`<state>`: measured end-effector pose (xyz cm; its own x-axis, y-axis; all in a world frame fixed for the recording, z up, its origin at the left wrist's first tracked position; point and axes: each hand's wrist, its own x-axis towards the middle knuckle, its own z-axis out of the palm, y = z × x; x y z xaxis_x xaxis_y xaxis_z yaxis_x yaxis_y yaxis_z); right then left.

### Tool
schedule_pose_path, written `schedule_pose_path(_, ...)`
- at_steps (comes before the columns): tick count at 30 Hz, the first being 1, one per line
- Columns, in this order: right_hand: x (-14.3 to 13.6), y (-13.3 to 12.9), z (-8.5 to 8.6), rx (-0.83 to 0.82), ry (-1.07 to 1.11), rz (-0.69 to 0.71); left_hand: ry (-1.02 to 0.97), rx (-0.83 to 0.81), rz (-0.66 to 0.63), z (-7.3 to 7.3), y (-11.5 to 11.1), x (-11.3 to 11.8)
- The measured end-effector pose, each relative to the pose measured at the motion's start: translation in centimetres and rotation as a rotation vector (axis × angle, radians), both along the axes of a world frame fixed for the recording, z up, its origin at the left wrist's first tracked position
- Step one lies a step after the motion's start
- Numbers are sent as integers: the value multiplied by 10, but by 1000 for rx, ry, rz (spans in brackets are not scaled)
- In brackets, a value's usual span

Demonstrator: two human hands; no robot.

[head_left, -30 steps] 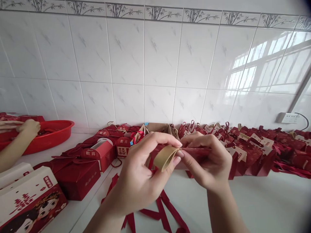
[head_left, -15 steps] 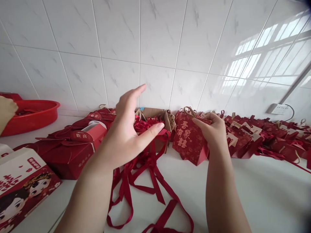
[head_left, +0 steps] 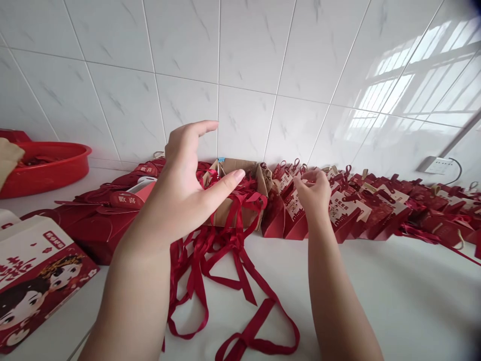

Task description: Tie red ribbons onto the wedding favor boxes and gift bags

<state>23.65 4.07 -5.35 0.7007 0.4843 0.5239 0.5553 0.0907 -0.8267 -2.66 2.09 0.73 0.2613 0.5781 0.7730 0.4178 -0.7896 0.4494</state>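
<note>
My left hand (head_left: 191, 175) is raised over the left side of the counter, thumb and fingers spread apart with nothing between them. Behind and below it, glossy red ribbons (head_left: 237, 230) spill from an open cardboard box (head_left: 259, 175) and trail down the white counter. My right hand (head_left: 313, 193) is at the row of small red gift boxes, fingers curled at the top of a red gift box (head_left: 296, 205) with a white printed panel. The hand partly hides its fingertips and the box's top. Loop handles stand up from the neighbouring boxes.
Larger red boxes (head_left: 97, 225) and a white-and-red printed box (head_left: 41, 281) stand at left. Behind them is a red basin (head_left: 56, 170), with a beige item (head_left: 8, 163) at the edge. More gift boxes (head_left: 379, 210) line the tiled wall below a power strip (head_left: 438, 164).
The gold-lettered gift box in my right hand no longer shows; white-panelled boxes are visible there. The right hand moved slightly left. My left hand shifted slightly left and up, still open.
</note>
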Motion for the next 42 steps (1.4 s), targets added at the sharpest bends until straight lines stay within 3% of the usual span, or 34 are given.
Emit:
schedule_pose_path(4, -8, -17, 14, 59, 3, 58, 133, -37, 44, -4, 16, 6)
schedule_pose_path(10, -28, -27, 20, 164, -138, 183, 715, -435, 136, -22, 51, 20)
schedule_pose_path(13, -39, -22, 16, 164, -249, 311, 844, -525, 145, -31, 60, 23)
schedule_pose_path(15, -47, -16, 12, 65, -371, 370, 893, -570, 143, -33, 64, 23)
schedule_pose_path(19, -66, -9, 5, -397, -681, 435, 967, -625, 111, -31, 67, 20)
schedule_pose_path(23, -85, -12, 2, -744, -792, 552, 999, -660, 91, -29, 63, 18)
schedule_pose_path(26, -96, -18, 3, -911, -868, 571, 1009, -672, 68, -30, 63, 16)
schedule_pose_path(33, -108, -23, 3, -1069, -987, 652, 974, -583, 150, -34, 76, 25)
schedule_pose_path(38, -107, -22, 0, -1059, -1007, 619, 1019, -623, 89, -46, 86, 37)
schedule_pose_path(42, -103, -21, 0, -1019, -972, 612, 915, -532, 77, -52, 91, 37)
